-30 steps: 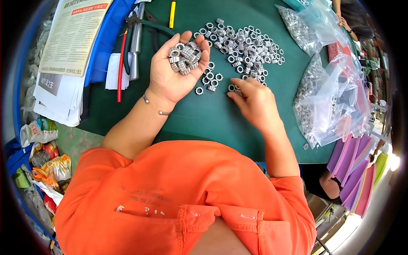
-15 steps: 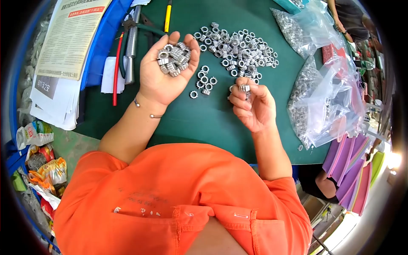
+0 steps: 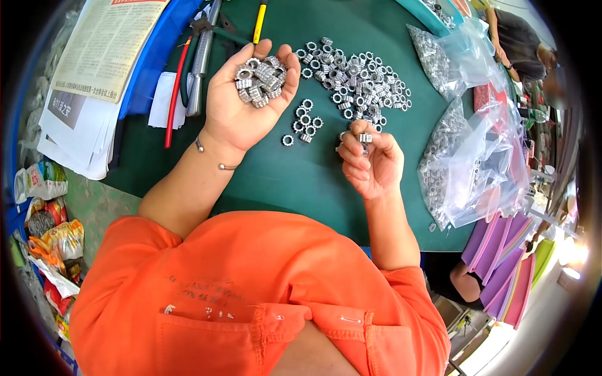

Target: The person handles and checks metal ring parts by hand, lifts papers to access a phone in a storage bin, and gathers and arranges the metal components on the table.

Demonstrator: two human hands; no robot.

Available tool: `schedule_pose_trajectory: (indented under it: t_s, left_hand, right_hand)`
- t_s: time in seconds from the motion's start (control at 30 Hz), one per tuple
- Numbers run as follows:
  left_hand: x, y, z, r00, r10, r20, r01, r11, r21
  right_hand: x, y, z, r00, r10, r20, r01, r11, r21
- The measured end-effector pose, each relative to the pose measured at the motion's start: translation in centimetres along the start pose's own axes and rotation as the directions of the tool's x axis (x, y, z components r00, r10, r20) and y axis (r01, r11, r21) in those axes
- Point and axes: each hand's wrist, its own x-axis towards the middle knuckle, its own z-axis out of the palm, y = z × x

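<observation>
Palm up, my left hand (image 3: 241,116) cups a heap of small toothed metal rings (image 3: 259,81), its fingers curled round them. My right hand (image 3: 376,160) pinches a metal ring (image 3: 364,138) between thumb and fingertips; a little more metal shows by the curled fingers, too small to make out. Just beyond the right hand lies a large loose pile of the same rings (image 3: 360,78) on the green tabletop (image 3: 276,182). A small cluster of rings (image 3: 305,122) sits between my two hands.
Clear plastic bags of rings (image 3: 442,169) lie along the right side. On the left are a red rod (image 3: 178,94), a metal tube (image 3: 202,62), a yellow-handled tool (image 3: 259,22) and a newspaper (image 3: 106,50) by a blue tray (image 3: 143,62). Another person (image 3: 517,41) is at the upper right.
The camera view has shifted slightly. The rings in my left palm have settled a little differently, and the ring in my right fingers is turned. Both hands keep nearly the same places.
</observation>
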Motion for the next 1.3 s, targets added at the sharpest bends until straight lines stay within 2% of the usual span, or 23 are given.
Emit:
schedule_pose_trajectory:
  t_s: [0.13,0.2,0.27,0.3,0.33,0.37,0.4,0.43,0.47,0.53,0.6,0.63,0.67,0.7,0.8,0.87,0.9,0.93,0.97,1.0,1.07,1.27,1.3]
  left_hand:
    - [0.0,0.1,0.0,1.000,0.025,0.004,-0.025,1.000,-0.007]
    - [0.0,0.1,0.3,0.998,0.047,-0.033,-0.046,0.999,0.023]
    - [0.0,0.2,0.4,0.998,0.039,-0.046,-0.039,0.999,0.004]
    - [0.0,0.2,0.3,0.998,0.043,-0.044,-0.043,0.999,0.003]
    - [0.1,0.2,0.3,0.998,0.046,-0.044,-0.046,0.999,0.005]
    - [0.1,0.2,0.2,0.998,0.048,-0.047,-0.048,0.999,0.004]
    - [0.1,0.2,0.2,0.998,0.048,-0.051,-0.048,0.999,0.004]
    - [0.1,0.1,0.3,0.998,0.047,-0.048,-0.047,0.999,0.000]
    - [0.1,0.1,0.3,0.998,0.047,-0.049,-0.047,0.999,0.001]
    - [0.1,0.1,0.4,0.997,0.048,-0.055,-0.048,0.999,-0.006]
    - [0.0,0.0,0.5,0.996,0.053,-0.065,-0.054,0.998,-0.012]
    - [0.0,-0.1,0.5,0.996,0.058,-0.069,-0.058,0.998,-0.005]
    - [0.0,-0.1,0.4,0.995,0.061,-0.072,-0.061,0.998,0.002]
    - [0.0,-0.1,0.5,0.996,0.060,-0.072,-0.060,0.998,0.002]
    - [0.0,-0.1,0.5,0.997,0.054,-0.064,-0.054,0.999,0.004]
    - [0.1,-0.1,0.4,0.997,0.060,-0.057,-0.061,0.998,-0.006]
    - [0.1,0.0,0.4,0.997,0.061,-0.055,-0.062,0.998,-0.005]
    - [0.2,0.0,0.3,0.996,0.070,-0.058,-0.070,0.998,0.002]
    - [0.2,0.1,0.3,0.995,0.078,-0.060,-0.078,0.997,0.009]
    - [0.2,0.1,0.2,0.995,0.076,-0.058,-0.076,0.997,0.011]
    - [0.2,0.3,0.1,0.996,0.062,-0.058,-0.061,0.998,0.009]
    - [0.2,0.1,0.3,0.994,0.067,-0.083,-0.068,0.998,-0.002]
    - [0.2,0.2,0.3,0.994,0.069,-0.083,-0.069,0.998,-0.004]
  right_hand:
    - [0.4,-0.2,0.1,0.999,-0.032,0.014,0.033,0.998,-0.061]
    - [1.0,0.4,1.2,0.985,-0.160,-0.069,0.145,0.971,-0.193]
    - [1.9,0.2,1.5,0.957,-0.241,-0.163,0.092,0.781,-0.618]
    - [2.4,1.5,2.3,0.864,-0.414,-0.288,-0.011,0.556,-0.831]
    - [3.0,2.0,2.4,0.863,-0.470,-0.186,-0.089,0.219,-0.972]
    - [3.6,2.4,2.1,0.864,-0.497,0.083,-0.002,-0.168,-0.986]
    - [4.0,2.8,1.7,0.841,-0.421,0.340,0.076,-0.530,-0.844]
    - [4.1,3.3,1.9,0.845,-0.424,0.327,0.023,-0.581,-0.814]
    - [4.0,3.3,1.9,0.845,-0.424,0.327,0.024,-0.581,-0.814]
    - [4.0,3.1,2.0,0.855,-0.419,0.306,0.132,-0.396,-0.909]
    - [3.6,2.5,1.7,0.846,-0.389,0.366,0.216,-0.377,-0.901]
    - [3.0,2.3,2.1,0.910,-0.404,0.097,0.141,0.082,-0.987]
    - [2.7,2.0,2.4,0.943,-0.296,-0.155,0.023,0.520,-0.854]
    - [2.7,1.5,2.0,0.972,-0.220,-0.080,0.104,0.712,-0.695]
    - [2.9,0.4,1.0,0.988,-0.143,0.052,0.152,0.932,-0.329]
    - [3.4,0.1,1.6,0.982,-0.186,0.024,0.183,0.928,-0.323]
    - [3.7,-0.1,1.8,0.970,-0.226,-0.095,0.126,0.792,-0.597]
    - [3.9,-0.3,2.0,0.935,-0.297,-0.194,0.020,0.589,-0.808]
    - [4.4,0.5,3.3,0.897,-0.405,-0.177,-0.112,0.180,-0.977]
    - [5.0,0.9,2.4,0.894,-0.417,0.162,0.078,-0.212,-0.974]
    - [5.6,1.1,2.8,0.891,-0.274,0.361,0.093,-0.669,-0.737]
    - [5.2,-0.6,2.2,0.882,-0.285,0.375,0.172,-0.546,-0.820]
    - [4.6,-1.0,2.5,0.932,-0.345,0.111,0.074,-0.120,-0.990]
